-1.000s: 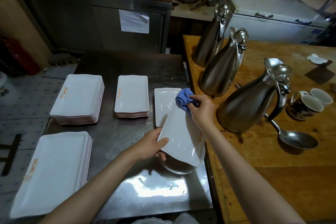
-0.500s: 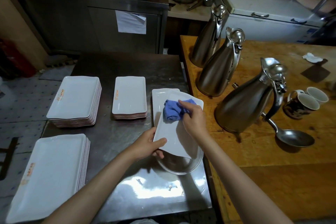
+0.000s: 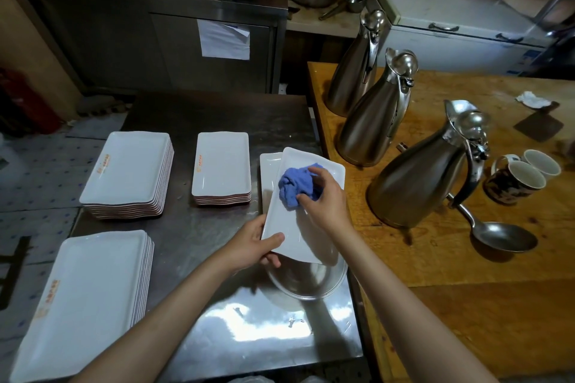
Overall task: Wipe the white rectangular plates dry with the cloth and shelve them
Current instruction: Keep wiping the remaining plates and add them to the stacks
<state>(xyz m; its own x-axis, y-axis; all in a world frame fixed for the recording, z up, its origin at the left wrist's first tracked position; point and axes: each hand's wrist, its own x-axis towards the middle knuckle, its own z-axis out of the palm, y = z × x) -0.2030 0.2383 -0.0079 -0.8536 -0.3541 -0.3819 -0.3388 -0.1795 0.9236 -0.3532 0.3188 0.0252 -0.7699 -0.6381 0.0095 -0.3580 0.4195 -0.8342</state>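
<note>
Leftmost, on a steel worktop (image 3: 193,236): three stacks of white rectangular plates (image 3: 124,171). Left hand (image 3: 249,247) grips the near-left corner of one white rectangular plate (image 3: 295,233), thumb on top, long axis running away from the holder, tilted above a steel bowl (image 3: 311,281). Right hand (image 3: 323,199) clutches a bunched blue cloth (image 3: 294,185), pressed onto the plate's far half. Rightward, wooden table (image 3: 466,289) with steel jugs (image 3: 417,177).

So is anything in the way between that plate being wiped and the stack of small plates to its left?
Nothing visible. The left hand holds the plate up, the right hand presses the blue cloth on it, and only bare steel table separates it from the small stack.
</note>
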